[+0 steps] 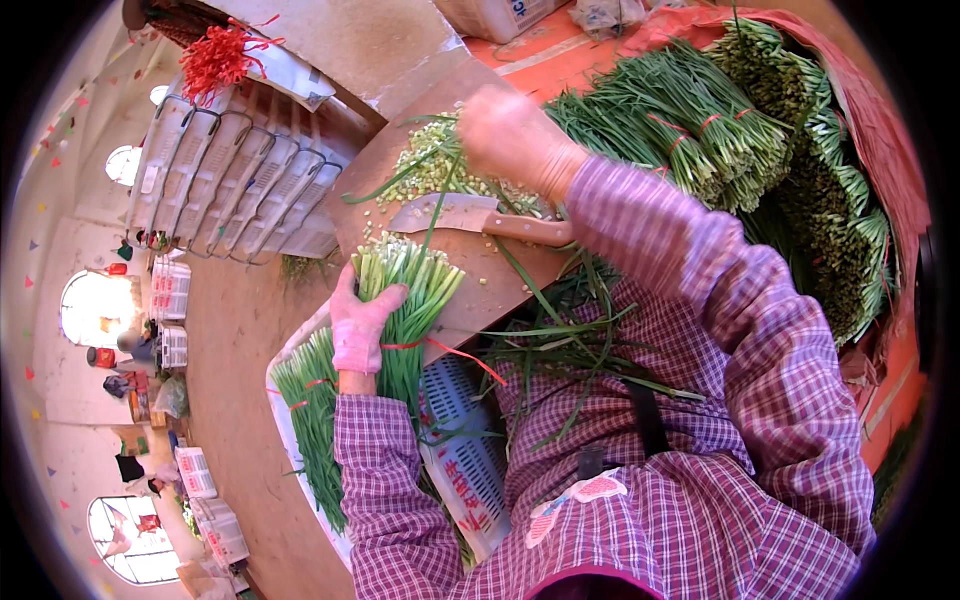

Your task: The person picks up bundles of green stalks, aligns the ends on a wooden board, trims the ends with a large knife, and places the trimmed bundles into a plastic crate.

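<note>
My left hand (362, 318), in a pink glove, is closed round a bunch of green chives (425, 280) with the pale cut ends pointing away from me. A red tie (455, 350) circles the bunch below my hand, one end hanging loose. My right hand (515, 140) is bare and smeared by motion above the board, so its fingers cannot be made out. Below it, a knife with a wooden handle (530, 228) lies flat on the brown board (470, 290), its blade toward the left. Chopped stem ends (425, 160) are heaped just beyond the blade.
Several tied chive bundles (690, 120) lie on red sheeting at the far right. A white crate (490, 500) with more chives stands at near left. Loose leaves (560, 340) rest across my lap. Stacked white crates (235, 170) and red ties (215, 65) are at far left.
</note>
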The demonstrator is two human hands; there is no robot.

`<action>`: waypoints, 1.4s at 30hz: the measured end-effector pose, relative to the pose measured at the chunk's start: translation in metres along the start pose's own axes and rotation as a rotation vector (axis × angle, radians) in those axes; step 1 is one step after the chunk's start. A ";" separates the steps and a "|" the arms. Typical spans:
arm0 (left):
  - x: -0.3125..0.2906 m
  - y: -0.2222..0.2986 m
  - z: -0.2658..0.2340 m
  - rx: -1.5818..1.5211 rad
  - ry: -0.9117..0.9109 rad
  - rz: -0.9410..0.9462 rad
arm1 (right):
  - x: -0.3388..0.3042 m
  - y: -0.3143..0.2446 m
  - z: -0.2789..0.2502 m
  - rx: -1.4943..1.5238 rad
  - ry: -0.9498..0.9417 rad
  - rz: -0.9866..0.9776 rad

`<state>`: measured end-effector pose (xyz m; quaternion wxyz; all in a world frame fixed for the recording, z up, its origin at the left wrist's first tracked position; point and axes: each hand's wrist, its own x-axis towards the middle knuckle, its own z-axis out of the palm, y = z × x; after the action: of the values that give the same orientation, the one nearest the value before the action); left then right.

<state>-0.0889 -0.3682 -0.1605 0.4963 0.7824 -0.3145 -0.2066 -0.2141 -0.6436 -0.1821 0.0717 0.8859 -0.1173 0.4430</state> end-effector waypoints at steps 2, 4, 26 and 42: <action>0.001 0.003 0.005 0.017 -0.020 0.017 | 0.010 0.069 -0.039 -0.162 0.128 0.196; 0.002 0.004 0.009 0.043 -0.003 -0.042 | 0.008 0.104 -0.089 -0.062 -0.129 0.456; -0.009 0.011 0.055 1.230 0.007 0.012 | -0.086 -0.063 -0.007 0.160 -0.516 0.198; -0.011 0.016 0.065 1.307 -0.007 0.004 | -0.115 -0.075 -0.111 0.738 -0.496 0.466</action>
<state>-0.1424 -0.4073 -0.1733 -0.0824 0.9216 -0.3785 0.0256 -0.3455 -0.5288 -0.2093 -0.3776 0.8810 -0.1610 0.2351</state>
